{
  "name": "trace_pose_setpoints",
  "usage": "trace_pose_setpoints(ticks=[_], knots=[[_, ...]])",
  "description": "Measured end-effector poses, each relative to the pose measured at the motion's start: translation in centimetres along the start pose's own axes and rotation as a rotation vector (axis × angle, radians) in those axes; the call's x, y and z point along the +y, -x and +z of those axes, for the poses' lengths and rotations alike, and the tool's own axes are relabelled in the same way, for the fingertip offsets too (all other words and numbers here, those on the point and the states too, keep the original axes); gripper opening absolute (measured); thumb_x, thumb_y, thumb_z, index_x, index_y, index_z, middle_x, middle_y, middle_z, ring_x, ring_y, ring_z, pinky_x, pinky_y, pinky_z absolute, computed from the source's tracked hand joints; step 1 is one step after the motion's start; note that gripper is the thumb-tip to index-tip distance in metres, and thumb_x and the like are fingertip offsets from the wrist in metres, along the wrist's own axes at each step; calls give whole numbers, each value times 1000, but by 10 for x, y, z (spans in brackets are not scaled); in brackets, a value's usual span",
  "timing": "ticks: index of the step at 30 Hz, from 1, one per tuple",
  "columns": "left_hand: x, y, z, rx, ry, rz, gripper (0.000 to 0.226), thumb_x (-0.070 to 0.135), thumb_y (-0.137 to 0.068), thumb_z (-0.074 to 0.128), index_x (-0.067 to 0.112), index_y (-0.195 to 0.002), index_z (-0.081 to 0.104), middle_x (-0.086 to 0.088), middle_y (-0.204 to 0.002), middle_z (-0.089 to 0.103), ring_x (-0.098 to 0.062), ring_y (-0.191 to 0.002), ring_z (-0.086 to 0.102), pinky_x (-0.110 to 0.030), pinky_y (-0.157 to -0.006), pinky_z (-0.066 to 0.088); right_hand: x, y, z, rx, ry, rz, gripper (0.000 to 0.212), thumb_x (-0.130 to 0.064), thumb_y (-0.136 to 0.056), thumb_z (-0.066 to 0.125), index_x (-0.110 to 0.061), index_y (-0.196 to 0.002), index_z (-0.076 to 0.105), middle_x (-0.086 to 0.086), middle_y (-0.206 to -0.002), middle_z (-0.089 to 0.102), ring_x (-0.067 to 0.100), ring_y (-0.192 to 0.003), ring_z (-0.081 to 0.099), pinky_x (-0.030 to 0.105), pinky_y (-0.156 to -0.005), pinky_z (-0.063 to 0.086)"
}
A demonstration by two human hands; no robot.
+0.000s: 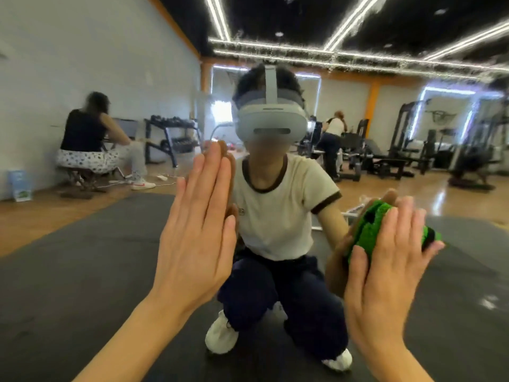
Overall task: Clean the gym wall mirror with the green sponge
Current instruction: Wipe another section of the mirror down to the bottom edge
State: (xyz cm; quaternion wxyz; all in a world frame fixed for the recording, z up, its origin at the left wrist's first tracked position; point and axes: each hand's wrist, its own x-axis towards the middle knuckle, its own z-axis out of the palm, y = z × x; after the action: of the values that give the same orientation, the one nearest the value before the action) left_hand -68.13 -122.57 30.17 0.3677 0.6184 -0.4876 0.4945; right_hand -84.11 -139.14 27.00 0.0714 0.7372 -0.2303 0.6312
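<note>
Presently the green sponge sits flat against the gym wall mirror, at the right of the view and low on the glass, pressed there by the right hand. That hand lies over the sponge's back with fingers straight and spread; the thumb rests along its lower edge. It presses rather than clutches.

The sponge appears coarse-textured and porous, with dark openings in its face. Judged from this, it is light, soft and compressible, and it should deform under palm pressure without risk of breakage. A broad, flat hold across the back, as now, suits wiping; a wet sponge may slide on glass, so the thumb at the edge is a sensible check.

The left hand is released and flat, fingers together, palm on the mirror at centre-left, holding nothing; it seems to serve as a brace.

The mirror reflects the crouching person in a pale T-shirt, a dark floor mat, a dumbbell rack, weight machines and two other people.
</note>
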Motion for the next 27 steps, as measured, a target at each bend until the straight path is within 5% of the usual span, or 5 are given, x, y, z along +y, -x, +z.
trace_pose_setpoints(ticks=[8, 14, 19, 23, 27], knots=[[-57, 18, -21, 58, -119, -122, 65, 22, -104, 31, 4, -160, 3, 0, -168, -4, -19, -157, -4, -35, -127, -4, -76, 21, 39, -103, 99, -627, 67, -24, -100, 42, -12, -161, 14, 2, -169, 10, 19, -155, 11, 41, -126, 1], [-58, 17, -18, 77, -135, -116, 65, 22, -103, 31, 4, -160, 7, -4, -167, 2, -18, -157, -3, -35, -127, -2, -7, 26, 8, -53, 136, -294, 57, -31, -108, 26, -13, -160, 13, -1, -170, 1, 21, -156, 3, 49, -125, -3], [-59, 18, -20, 64, -127, -105, 63, 23, -104, 32, 3, -159, 10, -7, -168, 6, -19, -157, -1, -33, -127, -2, -125, 4, 45, -149, 65, -604, 71, -22, -95, 42, -14, -160, 13, 2, -169, 1, 20, -156, 1, 44, -126, -3], [-59, 17, -21, 65, -118, -101, 64, 24, -103, 33, 4, -159, 9, -4, -168, 5, -19, -157, 0, -32, -127, -2, -92, -16, 35, -104, 130, -693, 63, -28, -101, 41, -16, -160, 21, 0, -168, 12, 18, -156, 7, 43, -125, -1], [-58, 17, -20, 90, -119, -108, 64, 22, -102, 34, 2, -158, 12, -5, -167, 9, -16, -157, -1, -31, -127, -1, -22, -12, 0, -77, 119, -365, 51, -38, -109, 23, -18, -155, 23, -8, -169, 3, 18, -156, 3, 48, -125, -3]])
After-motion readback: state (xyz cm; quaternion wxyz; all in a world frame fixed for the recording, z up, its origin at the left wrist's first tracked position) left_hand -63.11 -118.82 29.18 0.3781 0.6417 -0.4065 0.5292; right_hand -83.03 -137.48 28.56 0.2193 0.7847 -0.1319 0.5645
